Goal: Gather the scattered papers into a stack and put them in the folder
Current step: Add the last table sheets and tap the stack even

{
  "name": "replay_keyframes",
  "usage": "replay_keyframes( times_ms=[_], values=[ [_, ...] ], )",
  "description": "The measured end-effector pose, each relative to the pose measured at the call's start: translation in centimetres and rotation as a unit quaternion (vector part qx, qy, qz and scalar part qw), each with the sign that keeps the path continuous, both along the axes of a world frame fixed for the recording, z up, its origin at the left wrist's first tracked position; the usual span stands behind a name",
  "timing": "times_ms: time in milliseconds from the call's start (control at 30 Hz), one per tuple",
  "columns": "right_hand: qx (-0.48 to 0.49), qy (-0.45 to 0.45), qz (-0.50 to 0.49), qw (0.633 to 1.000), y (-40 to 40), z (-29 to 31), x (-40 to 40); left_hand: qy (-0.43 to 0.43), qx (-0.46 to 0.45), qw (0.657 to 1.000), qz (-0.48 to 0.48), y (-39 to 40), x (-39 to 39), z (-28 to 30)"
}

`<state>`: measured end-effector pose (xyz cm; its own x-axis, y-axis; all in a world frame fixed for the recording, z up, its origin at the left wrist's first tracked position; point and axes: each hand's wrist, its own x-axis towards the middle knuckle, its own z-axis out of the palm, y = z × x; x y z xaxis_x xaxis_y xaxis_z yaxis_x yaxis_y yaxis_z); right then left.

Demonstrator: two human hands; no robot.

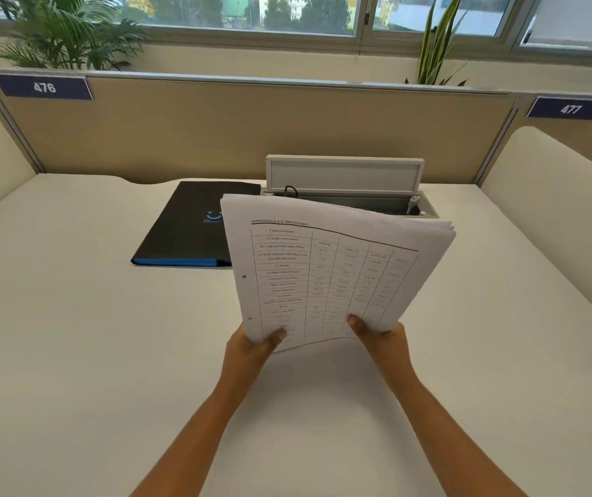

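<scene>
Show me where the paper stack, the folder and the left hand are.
paper stack [330,267], head view, middle of the top sheet.
folder [187,224], head view, black cover.
left hand [251,347], head view, back of the hand.

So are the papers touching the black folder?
Cannot tell. In the head view the stack of papers, held up by both hands, overlaps the folder, so no contact or gap shows.

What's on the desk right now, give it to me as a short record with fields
papers: stack of papers held up off the desk, printed table facing the camera
left hand: left hand grips the stack's bottom left
right hand: right hand grips the bottom right
folder: black folder closed, flat on the desk, behind the stack
cable box: desk cable box lid open
</scene>
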<state>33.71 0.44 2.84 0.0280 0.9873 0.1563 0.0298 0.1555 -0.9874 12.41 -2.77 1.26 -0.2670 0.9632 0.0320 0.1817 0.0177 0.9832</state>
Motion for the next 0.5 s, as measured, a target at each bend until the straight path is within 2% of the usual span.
replay_keyframes(
  times_ms=[100, 233, 367, 500],
  values=[
    [-0.051, -0.059, -0.004, 0.997, 0.6, -1.8, 0.4, 0.02, -0.025, 0.999, 0.012, 0.2, -0.2, -1.5],
    [-0.103, -0.066, 0.007, 0.992, 0.9, -2.5, 0.6, 0.028, -0.022, 0.999, 0.021, 0.2, -0.2, -1.5],
    [-0.075, -0.166, -0.01, 0.983, 0.8, -2.9, 0.5, 0.16, -0.038, 0.985, 0.059, 0.8, -0.1, -2.4],
    [-0.085, -0.243, -0.039, 0.966, 1.5, -3.3, 0.5, 0.314, -0.081, 0.943, 0.08, 1.8, 0.1, -2.9]
  ],
)
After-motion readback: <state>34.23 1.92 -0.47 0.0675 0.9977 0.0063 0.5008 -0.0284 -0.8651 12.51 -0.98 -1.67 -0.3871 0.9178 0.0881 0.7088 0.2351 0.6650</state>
